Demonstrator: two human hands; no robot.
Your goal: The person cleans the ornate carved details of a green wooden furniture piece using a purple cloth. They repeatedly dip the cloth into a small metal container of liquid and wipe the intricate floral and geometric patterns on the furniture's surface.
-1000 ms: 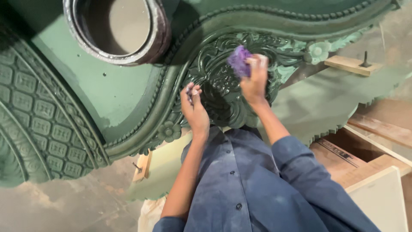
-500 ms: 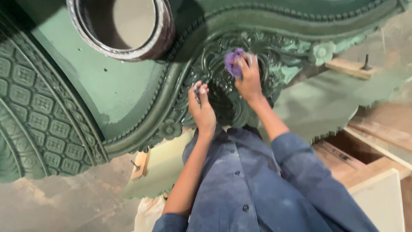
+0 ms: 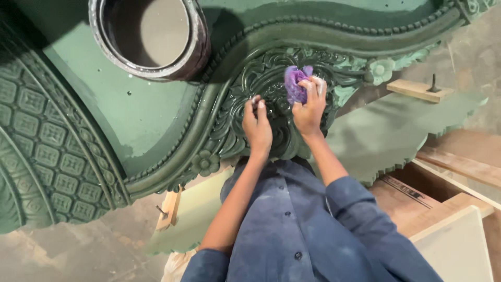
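Head view: a large green-painted carved wooden panel with relief ornament fills the upper frame. Its centre carries a dark green carved scrollwork medallion, bordered above by a beaded moulding. The right hand is closed around a crumpled purple cloth pad and presses it against the medallion; the pad projects above the knuckles, in contact with the carving. The left hand lies just beside the right hand, to its left and slightly lower, with the fingers curled narrow against the carving; whether it grips anything cannot be determined. Both forearms rise from rolled sleeves of a blue buttoned shirt. A round dark-rimmed paint tin stands on the flat green field at upper left, well apart from the hands. A square-lattice carved section occupies the left edge. A pale wooden block with a screw sits at the right, beyond the panel's scalloped edge.
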